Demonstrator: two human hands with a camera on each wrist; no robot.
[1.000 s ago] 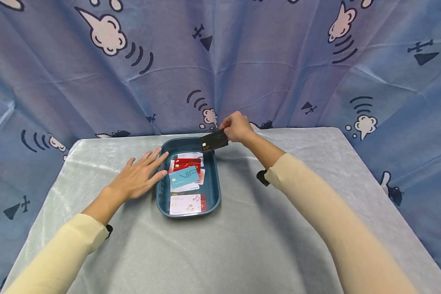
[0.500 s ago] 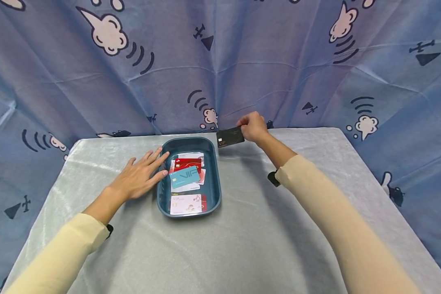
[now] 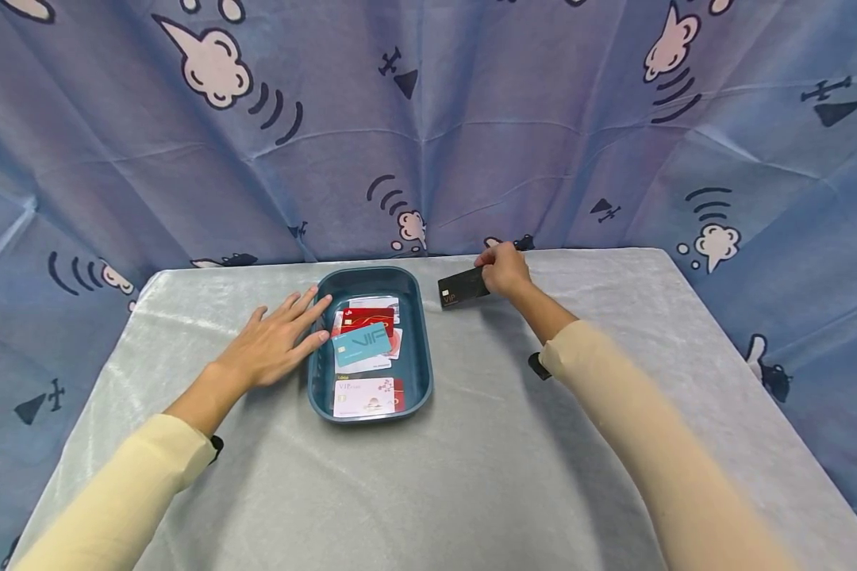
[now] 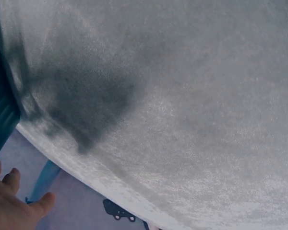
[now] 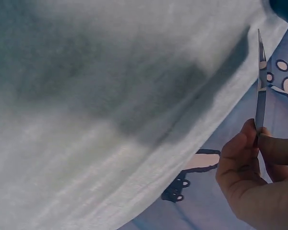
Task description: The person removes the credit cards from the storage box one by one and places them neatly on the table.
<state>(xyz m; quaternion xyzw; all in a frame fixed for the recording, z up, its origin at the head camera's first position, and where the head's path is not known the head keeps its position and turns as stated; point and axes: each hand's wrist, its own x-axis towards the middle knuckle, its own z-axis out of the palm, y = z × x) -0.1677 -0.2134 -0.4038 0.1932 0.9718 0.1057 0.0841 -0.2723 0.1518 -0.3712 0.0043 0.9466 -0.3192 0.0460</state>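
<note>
My right hand (image 3: 507,270) pinches the right end of a black VIP card (image 3: 463,289) just beyond the right side of a dark blue tray (image 3: 428,388). In the right wrist view the card (image 5: 261,96) appears nearly edge-on between thumb and fingers of the right hand (image 5: 259,177). Spread fingers of my left hand (image 3: 274,342) rest against the tray's left rim. Inside the tray lie several cards: a light blue VIP card (image 3: 360,344), a red card (image 3: 367,319) partly beneath it, and a pale pink VIP card (image 3: 364,398) near the front.
A pale grey cloth covers the table (image 3: 471,476). Behind its back edge hangs a blue-purple curtain (image 3: 507,119) with cartoon prints. The tray's dark wall (image 4: 1,96) shows at the left edge of the left wrist view.
My right hand has carried the black card rightward, from over the tray's right rim to beyond it, then lowered it toward the tabletop. The left hand has stayed in place.
</note>
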